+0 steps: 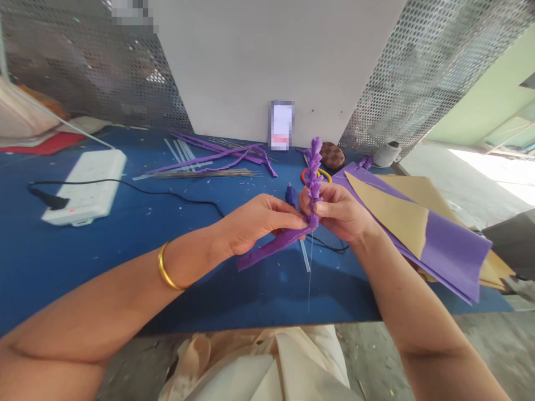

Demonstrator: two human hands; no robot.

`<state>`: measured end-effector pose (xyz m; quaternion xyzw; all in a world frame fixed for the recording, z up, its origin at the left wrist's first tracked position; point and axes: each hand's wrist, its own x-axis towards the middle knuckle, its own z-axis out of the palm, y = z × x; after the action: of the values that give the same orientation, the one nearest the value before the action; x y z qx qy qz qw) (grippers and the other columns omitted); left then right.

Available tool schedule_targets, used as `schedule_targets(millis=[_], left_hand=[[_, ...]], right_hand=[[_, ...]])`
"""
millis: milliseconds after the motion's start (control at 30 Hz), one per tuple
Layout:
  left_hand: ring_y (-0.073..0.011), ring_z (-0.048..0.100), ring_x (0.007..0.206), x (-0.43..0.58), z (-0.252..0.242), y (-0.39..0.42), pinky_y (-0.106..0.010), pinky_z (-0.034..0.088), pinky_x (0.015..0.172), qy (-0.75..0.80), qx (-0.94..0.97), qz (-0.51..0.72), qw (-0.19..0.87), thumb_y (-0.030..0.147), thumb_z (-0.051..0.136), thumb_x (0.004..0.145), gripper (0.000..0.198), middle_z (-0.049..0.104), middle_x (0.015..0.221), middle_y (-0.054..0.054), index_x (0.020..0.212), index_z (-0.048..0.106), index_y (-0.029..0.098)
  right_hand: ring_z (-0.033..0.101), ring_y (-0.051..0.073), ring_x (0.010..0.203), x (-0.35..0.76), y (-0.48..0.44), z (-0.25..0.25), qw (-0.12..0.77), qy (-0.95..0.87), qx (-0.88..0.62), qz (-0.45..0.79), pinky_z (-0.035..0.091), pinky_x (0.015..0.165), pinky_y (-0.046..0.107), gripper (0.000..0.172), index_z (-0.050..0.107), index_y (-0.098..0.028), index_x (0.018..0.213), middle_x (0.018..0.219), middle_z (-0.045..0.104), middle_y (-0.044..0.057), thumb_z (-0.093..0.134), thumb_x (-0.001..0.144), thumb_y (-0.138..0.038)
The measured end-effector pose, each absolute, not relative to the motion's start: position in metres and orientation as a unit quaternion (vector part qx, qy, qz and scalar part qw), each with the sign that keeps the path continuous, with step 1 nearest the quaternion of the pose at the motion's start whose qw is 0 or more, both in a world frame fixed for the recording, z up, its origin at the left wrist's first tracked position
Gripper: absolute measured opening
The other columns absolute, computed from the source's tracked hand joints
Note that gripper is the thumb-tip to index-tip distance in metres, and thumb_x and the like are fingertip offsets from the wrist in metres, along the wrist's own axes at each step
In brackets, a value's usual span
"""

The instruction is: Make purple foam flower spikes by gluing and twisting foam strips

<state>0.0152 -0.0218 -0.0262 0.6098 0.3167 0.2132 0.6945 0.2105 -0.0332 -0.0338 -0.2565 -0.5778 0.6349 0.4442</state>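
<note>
A purple paper flower spike (315,172) stands upright on a thin wire stem (310,273), its ruffled petals stacked along the top. My right hand (338,211) pinches it near the base between thumb and fingers. From that base a flat purple strip (271,249) trails down to the left. My left hand (267,220) grips the strip close to where it meets the stem. Behind my hands lies a blue glue gun (291,194), partly hidden. Scissors with red and yellow handles (325,175) lie behind the flower.
A white power strip (90,186) with a black cable sits at the left. Purple strips (225,153), clear glue sticks (184,153) and thin wires (213,174) lie at the back. A phone (281,125) leans on the wall. Purple and tan sheets (451,250) overhang the right front edge.
</note>
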Motion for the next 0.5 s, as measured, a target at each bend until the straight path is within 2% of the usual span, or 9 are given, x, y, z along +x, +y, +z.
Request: schedule_targets(millis=[333,500], left_hand=[[-0.0117,0.06,0.061,0.018,-0.025,-0.027,-0.023,0.047,0.065,0.347,0.596,0.214,0.692,0.026,0.075,0.07,0.01,0.071,0.064,-0.002,0.065,0.076,0.017],[-0.0098,0.057,0.055,0.021,-0.029,-0.025,-0.022,0.045,0.059,0.373,0.575,0.214,0.696,0.025,0.074,0.069,0.009,0.069,0.061,-0.001,0.066,0.076,0.016]], right_hand=[[0.05,0.009,0.059,0.205,-0.039,-0.031,0.419,-0.589,-0.321,0.612,0.041,0.057,0.024,0.024,0.059,-0.015,0.076,0.067,0.053,-0.004,0.08,0.072,-0.027],[0.045,0.009,0.06,0.2,-0.041,-0.031,0.437,-0.604,-0.375,0.551,0.037,0.056,0.024,0.027,0.06,-0.016,0.08,0.069,0.05,-0.004,0.081,0.07,-0.029]])
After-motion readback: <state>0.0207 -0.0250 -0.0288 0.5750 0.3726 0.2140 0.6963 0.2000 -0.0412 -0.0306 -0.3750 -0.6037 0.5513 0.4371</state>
